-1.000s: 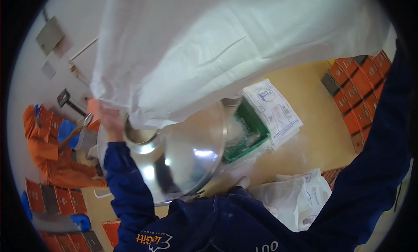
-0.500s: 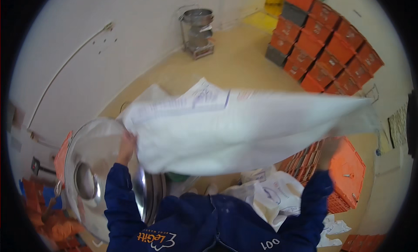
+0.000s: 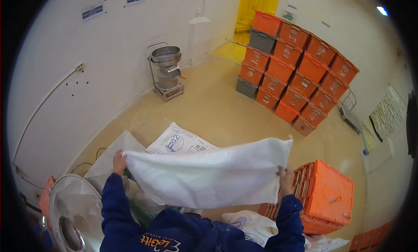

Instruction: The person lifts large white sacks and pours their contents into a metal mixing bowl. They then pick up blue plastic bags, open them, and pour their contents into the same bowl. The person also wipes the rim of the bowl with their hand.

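I hold a white empty sack (image 3: 209, 176) stretched out flat in front of me, both arms in dark blue sleeves. My left hand (image 3: 119, 160) grips its left corner. At the opposite corner, my right hand (image 3: 286, 178) is closed on the cloth. The sack hangs slack between them and hides what lies beneath it. Behind it on the floor lies a printed white sack (image 3: 178, 142).
A round shiny metal machine with a lid (image 3: 72, 213) stands at my lower left. An orange crate (image 3: 326, 197) is at my right, more stacked orange and grey crates (image 3: 300, 73) along the far wall. A metal sieve on a stand (image 3: 167, 71) is by the white wall.
The view has lifted from the machine to the room. The sack, first raised close to the camera, is now lower and spread between both hands.
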### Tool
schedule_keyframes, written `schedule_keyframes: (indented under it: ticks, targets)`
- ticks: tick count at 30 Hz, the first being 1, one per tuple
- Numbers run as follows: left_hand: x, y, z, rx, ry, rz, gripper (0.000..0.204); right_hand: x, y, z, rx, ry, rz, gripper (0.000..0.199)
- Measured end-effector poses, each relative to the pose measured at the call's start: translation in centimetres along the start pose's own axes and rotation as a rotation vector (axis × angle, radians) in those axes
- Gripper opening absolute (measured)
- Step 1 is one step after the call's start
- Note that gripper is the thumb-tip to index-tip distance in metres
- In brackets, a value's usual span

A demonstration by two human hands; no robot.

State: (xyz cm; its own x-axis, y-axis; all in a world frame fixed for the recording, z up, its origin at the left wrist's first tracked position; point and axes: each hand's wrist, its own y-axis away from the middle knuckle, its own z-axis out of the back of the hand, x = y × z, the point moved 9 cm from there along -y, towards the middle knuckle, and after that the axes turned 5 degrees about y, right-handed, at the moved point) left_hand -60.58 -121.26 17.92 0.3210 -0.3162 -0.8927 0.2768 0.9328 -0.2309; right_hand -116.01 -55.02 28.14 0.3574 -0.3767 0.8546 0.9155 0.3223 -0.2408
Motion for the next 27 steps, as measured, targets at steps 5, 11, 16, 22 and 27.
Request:
schedule_keyframes:
  ticks: [5, 11, 16, 22, 27]
  targets:
    - [-9.2, -11.1, -4.6, -0.032, 0.606, 0.139, 0.041, 11.0, -12.3, 5.6, -0.147, 0.048, 0.219, 0.021]
    - [-18.2, -12.4, -7.4, -0.243, 0.691, 0.148, 0.067, 25.8, -10.9, 6.0, 0.209, -0.055, 0.193, 0.033]
    - [-0.5, 1.1, -14.3, -0.07, 0.099, 0.281, 0.067, 26.9, -11.7, -18.2, 0.732, 0.291, 0.922, 0.049]
    - [-0.6, 32.1, -26.8, 0.46, 0.133, 0.634, 0.038, 11.4, -15.1, -41.7, 0.833, 0.273, 1.095, 0.067]
    - [-11.3, 48.0, -24.9, 0.366, 0.295, 1.159, 0.04, -1.7, -14.2, -54.6, 0.912, 0.281, 1.035, 0.068]
